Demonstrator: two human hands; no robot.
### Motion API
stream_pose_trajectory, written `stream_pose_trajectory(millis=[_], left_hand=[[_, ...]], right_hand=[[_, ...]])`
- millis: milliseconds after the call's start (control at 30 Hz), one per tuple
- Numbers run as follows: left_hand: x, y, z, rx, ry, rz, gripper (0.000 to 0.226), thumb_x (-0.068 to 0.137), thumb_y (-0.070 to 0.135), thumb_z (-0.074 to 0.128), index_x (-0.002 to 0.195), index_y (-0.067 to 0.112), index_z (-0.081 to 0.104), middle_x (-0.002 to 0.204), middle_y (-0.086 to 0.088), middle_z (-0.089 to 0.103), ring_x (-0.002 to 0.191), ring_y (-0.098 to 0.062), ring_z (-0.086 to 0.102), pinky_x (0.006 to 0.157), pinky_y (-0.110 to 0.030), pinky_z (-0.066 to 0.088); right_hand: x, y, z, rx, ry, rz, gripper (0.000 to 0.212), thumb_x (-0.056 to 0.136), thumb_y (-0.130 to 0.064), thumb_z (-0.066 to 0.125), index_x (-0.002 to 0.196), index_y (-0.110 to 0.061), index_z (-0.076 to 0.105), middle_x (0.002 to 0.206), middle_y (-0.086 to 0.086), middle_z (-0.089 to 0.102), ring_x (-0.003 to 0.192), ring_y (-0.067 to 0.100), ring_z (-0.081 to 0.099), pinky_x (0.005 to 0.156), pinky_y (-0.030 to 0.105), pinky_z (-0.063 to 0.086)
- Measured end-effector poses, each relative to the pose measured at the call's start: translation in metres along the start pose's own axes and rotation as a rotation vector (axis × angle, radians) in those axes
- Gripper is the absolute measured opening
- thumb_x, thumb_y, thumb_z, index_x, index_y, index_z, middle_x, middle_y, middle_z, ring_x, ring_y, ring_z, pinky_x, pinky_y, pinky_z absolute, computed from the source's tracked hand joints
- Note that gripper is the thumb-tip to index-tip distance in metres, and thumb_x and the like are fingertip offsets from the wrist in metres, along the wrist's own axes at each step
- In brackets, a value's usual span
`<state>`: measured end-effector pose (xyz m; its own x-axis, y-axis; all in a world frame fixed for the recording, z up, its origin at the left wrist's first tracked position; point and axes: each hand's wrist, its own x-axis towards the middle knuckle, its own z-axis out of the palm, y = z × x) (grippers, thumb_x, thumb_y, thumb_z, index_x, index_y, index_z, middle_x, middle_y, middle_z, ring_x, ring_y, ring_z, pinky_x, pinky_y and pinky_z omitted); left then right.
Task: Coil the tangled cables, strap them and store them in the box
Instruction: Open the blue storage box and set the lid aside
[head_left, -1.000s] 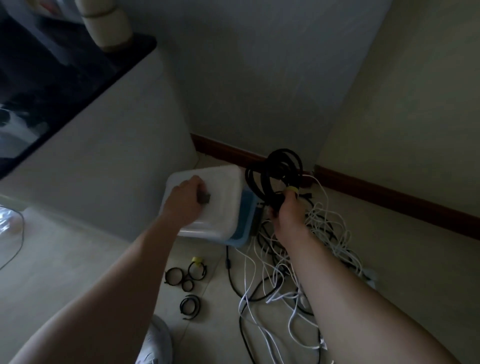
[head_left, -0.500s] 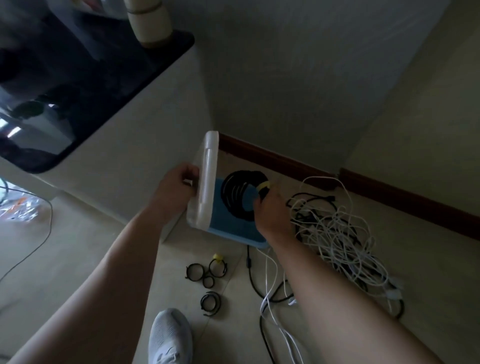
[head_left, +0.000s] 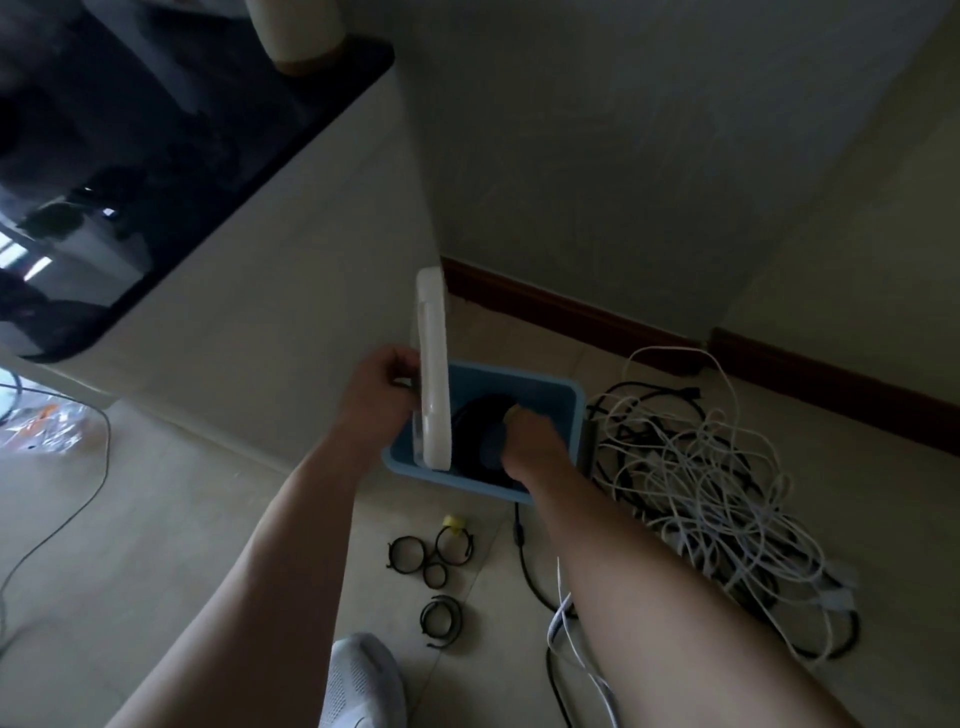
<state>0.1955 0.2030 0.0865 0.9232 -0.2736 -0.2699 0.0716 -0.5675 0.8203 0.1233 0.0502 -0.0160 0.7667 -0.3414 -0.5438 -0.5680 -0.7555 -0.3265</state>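
Obs, standing beside the person:

- L: left hand (head_left: 382, 395) has its fingers curled round the edge of the white plastic lid (head_left: 434, 374) and holds it on end, upright over the left side of the blue plastic box (head_left: 524, 387). Box mouth is open.
- R: right hand (head_left: 524, 441) is down inside the box, on the black coiled cable (head_left: 475, 418). A yellow strap tab (head_left: 514, 413) shows just above the knuckles. The fingers are hidden below the hand, so I cannot tell if they clamp the coil or lie loose on it.
- Coil sits inside the box, low, approx. flat against the bottom.
- Tangled heap of white and black cables (head_left: 711, 483) lies on the tiled floor (head_left: 156, 519), just right of the box. Several strands run toward the person.
- Black loop straps (head_left: 434, 558) lie on the floor in front of the box, unused. White shoe (head_left: 358, 680) is at the bottom edge.

Step (my reading): storing one strapped coil. Task is early, since most of the cable is unsorted.

Next calls for: R lets go and lifts clear w/o dragging the coil out. Lid then goes down or aside. Pick one free end from the heap and work it loose before coiling, then take a strap from the floor. Risk: the strands are crossed, so pulling hard prob. tightens the knots.
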Motion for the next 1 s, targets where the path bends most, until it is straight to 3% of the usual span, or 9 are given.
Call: stream_pose_trajectory(millis=[67, 133, 333, 400, 467, 600, 733, 900, 1000], left_hand=[[0.000, -0.001, 0.000, 0.010, 0.002, 0.000, 0.029, 0.082, -0.010, 0.061, 0.109, 0.002, 0.065, 0.105, -0.013, 0.070, 0.094, -0.027, 0.067, 0.079, -0.038, 0.055], [-0.001, -0.002, -0.001, 0.005, 0.006, -0.001, 0.031, 0.082, -0.009, 0.062, 0.109, 0.004, 0.065, 0.103, -0.010, 0.070, 0.091, -0.025, 0.067, 0.072, -0.030, 0.054], [-0.001, 0.002, 0.007, 0.045, 0.022, 0.026, 0.028, 0.081, -0.009, 0.062, 0.089, 0.018, 0.064, 0.095, -0.003, 0.068, 0.094, -0.026, 0.065, 0.084, -0.037, 0.053], [-0.004, 0.009, 0.018, 0.092, 0.027, 0.067, 0.036, 0.085, -0.003, 0.063, 0.081, 0.032, 0.058, 0.086, 0.010, 0.062, 0.085, -0.015, 0.060, 0.073, -0.022, 0.046], [-0.008, 0.017, 0.032, 0.163, 0.020, 0.065, 0.029, 0.088, 0.007, 0.065, 0.082, 0.034, 0.056, 0.088, 0.011, 0.059, 0.086, -0.015, 0.056, 0.075, -0.022, 0.042], [-0.029, 0.033, 0.058, 0.417, 0.006, 0.043, 0.010, 0.092, 0.029, 0.061, 0.102, 0.029, 0.057, 0.104, 0.004, 0.061, 0.095, -0.021, 0.059, 0.080, -0.033, 0.045], [-0.054, 0.055, 0.076, 0.535, -0.006, 0.192, 0.011, 0.091, 0.028, 0.059, 0.099, 0.029, 0.052, 0.105, 0.000, 0.062, 0.096, -0.024, 0.060, 0.078, -0.040, 0.051], [-0.082, 0.067, 0.075, 0.014, 0.042, 0.154, 0.019, 0.083, 0.034, 0.059, 0.102, 0.029, 0.058, 0.102, 0.003, 0.064, 0.093, -0.021, 0.064, 0.073, -0.036, 0.056], [-0.089, 0.070, 0.060, -0.342, 0.197, -0.239, 0.047, 0.083, 0.065, 0.050, 0.117, 0.034, 0.042, 0.105, -0.009, 0.061, 0.084, -0.031, 0.068, 0.070, -0.049, 0.062]], right_hand=[[-0.005, -0.004, 0.003, -0.113, 0.090, -0.025, 0.049, 0.098, -0.012, 0.055, 0.142, 0.003, 0.040, 0.139, 0.023, 0.049, 0.124, 0.032, 0.052, 0.102, 0.037, 0.047], [-0.012, -0.008, 0.003, -0.025, 0.151, -0.070, 0.044, 0.097, -0.012, 0.056, 0.137, 0.002, 0.045, 0.134, 0.022, 0.052, 0.119, 0.031, 0.054, 0.095, 0.035, 0.049], [-0.049, 0.008, -0.042, 0.971, 0.216, -0.116, 0.023, 0.100, -0.008, 0.047, 0.104, -0.012, 0.069, 0.101, 0.013, 0.074, 0.087, 0.023, 0.068, 0.081, 0.042, 0.059], [-0.067, 0.014, -0.067, 1.331, 0.124, -0.115, 0.024, 0.098, -0.028, 0.051, 0.097, -0.017, 0.072, 0.092, 0.008, 0.077, 0.077, 0.024, 0.071, 0.066, 0.036, 0.059], [-0.081, 0.028, -0.087, 1.477, 0.039, -0.181, 0.047, 0.092, -0.057, 0.045, 0.100, -0.023, 0.077, 0.098, 0.006, 0.078, 0.084, 0.023, 0.075, 0.061, 0.033, 0.058], [-0.106, 0.055, -0.115, 1.320, 0.061, -0.270, 0.049, 0.078, -0.077, 0.056, 0.099, -0.037, 0.076, 0.094, -0.006, 0.077, 0.076, 0.011, 0.074, 0.053, 0.028, 0.053], [-0.126, 0.077, -0.126, 1.078, 0.217, -0.161, 0.024, 0.074, -0.040, 0.074, 0.098, -0.038, 0.071, 0.093, -0.012, 0.076, 0.086, 0.012, 0.074, 0.057, 0.026, 0.054], [-0.162, 0.112, -0.143, 1.109, 0.195, -0.161, 0.026, 0.092, -0.006, 0.067, 0.111, -0.024, 0.065, 0.107, 0.004, 0.074, 0.099, 0.021, 0.070, 0.073, 0.036, 0.055], [-0.182, 0.127, -0.155, 1.012, 0.250, -0.279, 0.022, 0.090, 0.008, 0.065, 0.104, -0.008, 0.063, 0.099, 0.009, 0.068, 0.091, 0.019, 0.065, 0.076, 0.029, 0.055]])
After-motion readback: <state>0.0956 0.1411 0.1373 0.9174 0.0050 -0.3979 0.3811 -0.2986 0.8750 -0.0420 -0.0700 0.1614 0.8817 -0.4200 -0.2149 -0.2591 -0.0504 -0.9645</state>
